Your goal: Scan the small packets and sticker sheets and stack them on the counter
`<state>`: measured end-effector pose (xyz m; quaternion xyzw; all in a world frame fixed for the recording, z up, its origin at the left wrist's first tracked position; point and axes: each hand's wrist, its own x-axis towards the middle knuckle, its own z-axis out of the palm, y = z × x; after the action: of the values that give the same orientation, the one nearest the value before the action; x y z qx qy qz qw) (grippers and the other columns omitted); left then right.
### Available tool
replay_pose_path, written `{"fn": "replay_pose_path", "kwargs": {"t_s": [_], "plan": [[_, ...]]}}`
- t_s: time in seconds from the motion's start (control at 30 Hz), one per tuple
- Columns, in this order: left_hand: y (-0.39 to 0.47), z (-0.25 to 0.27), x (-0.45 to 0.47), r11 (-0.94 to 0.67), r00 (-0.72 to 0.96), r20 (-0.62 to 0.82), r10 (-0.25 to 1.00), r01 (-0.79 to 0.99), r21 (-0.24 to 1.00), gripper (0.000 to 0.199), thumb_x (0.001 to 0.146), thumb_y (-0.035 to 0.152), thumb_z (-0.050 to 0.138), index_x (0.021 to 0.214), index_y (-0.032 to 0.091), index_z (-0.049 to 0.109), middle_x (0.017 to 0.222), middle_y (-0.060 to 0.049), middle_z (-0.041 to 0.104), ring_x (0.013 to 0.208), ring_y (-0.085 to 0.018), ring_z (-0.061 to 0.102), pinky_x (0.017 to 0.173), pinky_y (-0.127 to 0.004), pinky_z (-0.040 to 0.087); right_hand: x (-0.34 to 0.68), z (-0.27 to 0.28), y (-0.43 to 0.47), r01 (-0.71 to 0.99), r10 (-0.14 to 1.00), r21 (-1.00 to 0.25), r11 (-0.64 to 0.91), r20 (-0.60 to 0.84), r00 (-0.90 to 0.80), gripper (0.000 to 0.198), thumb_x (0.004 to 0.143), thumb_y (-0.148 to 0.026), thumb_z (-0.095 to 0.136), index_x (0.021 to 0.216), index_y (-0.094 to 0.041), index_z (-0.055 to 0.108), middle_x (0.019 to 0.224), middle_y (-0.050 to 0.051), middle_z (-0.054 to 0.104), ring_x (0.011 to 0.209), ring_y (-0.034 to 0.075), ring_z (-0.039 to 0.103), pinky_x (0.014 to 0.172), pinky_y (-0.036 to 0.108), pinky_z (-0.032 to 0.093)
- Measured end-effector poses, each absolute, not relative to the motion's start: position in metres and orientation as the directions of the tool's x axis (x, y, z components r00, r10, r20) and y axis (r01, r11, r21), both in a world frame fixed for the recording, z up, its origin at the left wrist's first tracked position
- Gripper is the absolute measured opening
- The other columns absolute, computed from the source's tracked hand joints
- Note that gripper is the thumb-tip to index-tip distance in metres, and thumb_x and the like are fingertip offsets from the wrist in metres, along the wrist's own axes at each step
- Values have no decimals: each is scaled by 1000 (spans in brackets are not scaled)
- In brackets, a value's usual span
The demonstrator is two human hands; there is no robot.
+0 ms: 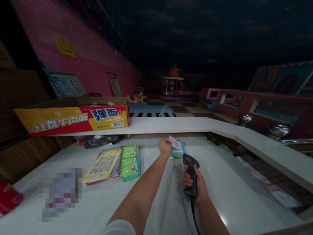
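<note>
My left hand (165, 146) is closed on a small pink packet (174, 142), held just over a stack of blue and green packets (181, 150) near the back of the white counter (156, 209). In my right hand (199, 184) is a black barcode scanner (192, 173), its head up and its cord running down toward me. Left of my forearm lie green packets (129, 164) in a pile, with barcodes showing. Beside them, a yellow printed sheet pack (104, 164) rests on other flat packs.
A red and yellow cardboard box (80, 117) stands on the raised white ledge (171, 124). Under the ledge sits a dark plastic bag (102, 141). A red object (9, 197) is at far left; metal knobs (244, 119) rise at right. Beyond lies a dim play area.
</note>
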<state>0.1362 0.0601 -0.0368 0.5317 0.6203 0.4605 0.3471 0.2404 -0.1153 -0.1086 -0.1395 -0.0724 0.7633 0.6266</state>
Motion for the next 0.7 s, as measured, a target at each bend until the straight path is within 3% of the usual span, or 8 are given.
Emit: {"fn": "replay_pose_path", "kwargs": {"t_s": [0.17,0.3,0.47,0.6,0.7], "plan": [[44,-32,123,-28,-166,213,963,723,690,15,72,29,66,80,19,75,101,-12,69,100,-27,63,88,-34,46,240,-107,-116,-926,980,-327,-187,-124,-154,34,76,-48,71,85,-18,55,55,-8,43,38,4,35,33,14,31],[27,-31,112,-48,-119,229,966,787,614,21,79,28,60,90,19,75,103,-14,66,101,-26,60,87,-33,44,240,-103,-120,-925,980,-330,-185,-137,-147,33,77,-45,71,87,-17,57,54,-8,43,38,4,37,34,14,33],[-6,-33,78,-186,-19,343,939,811,555,20,82,21,56,95,20,71,100,-11,62,99,-23,56,91,-33,40,242,-104,-125,-924,978,-329,-195,-137,-158,30,77,-41,71,87,-17,56,55,-7,44,39,5,40,34,14,36],[-36,-32,30,-264,69,431,900,872,412,20,83,23,56,99,22,68,100,-7,60,100,-22,52,92,-34,38,242,-105,-129,-929,983,-323,-180,-104,-154,28,79,-37,70,90,-16,56,58,-6,45,40,5,41,35,14,37],[-54,-33,-9,-192,64,422,904,944,268,20,84,23,56,100,20,67,103,-9,59,103,-25,49,91,-37,37,242,-106,-130,-926,984,-332,-178,-87,-158,27,80,-36,69,93,-16,55,59,-6,45,41,5,41,36,14,38]]}}
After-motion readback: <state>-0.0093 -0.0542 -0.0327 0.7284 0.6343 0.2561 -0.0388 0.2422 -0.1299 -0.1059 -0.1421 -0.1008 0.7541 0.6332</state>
